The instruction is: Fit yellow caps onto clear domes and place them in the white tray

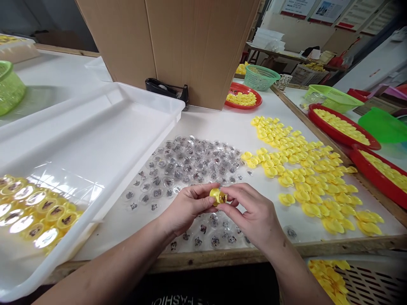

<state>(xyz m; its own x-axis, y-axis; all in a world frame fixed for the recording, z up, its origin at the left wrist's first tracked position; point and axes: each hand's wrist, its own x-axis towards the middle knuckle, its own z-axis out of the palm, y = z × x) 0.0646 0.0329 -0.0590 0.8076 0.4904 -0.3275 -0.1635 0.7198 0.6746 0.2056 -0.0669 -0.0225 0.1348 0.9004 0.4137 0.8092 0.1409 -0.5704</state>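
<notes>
Between the fingertips of both hands is a small round yellow plastic piece point(215, 195) with a dark print showing at its right side. My left hand point(193, 205) pinches it from the left, and my right hand point(249, 207) grips its right edge. Beneath and beyond the hands lie many clear round discs point(190, 161) with small dark printed pictures. To the right spreads a group of loose yellow plastic pieces point(305, 169). Yellow pieces with printed round faces point(41, 207) sit in rows in the white tray point(149, 95) at the left.
A tall cardboard box point(178, 46) stands behind, with a black tape dispenser point(167, 91) at its foot. Red plates point(259, 101) of yellow pieces and a green basket point(261, 78) are farther back. A wooden strip point(222, 259) edges the table in front.
</notes>
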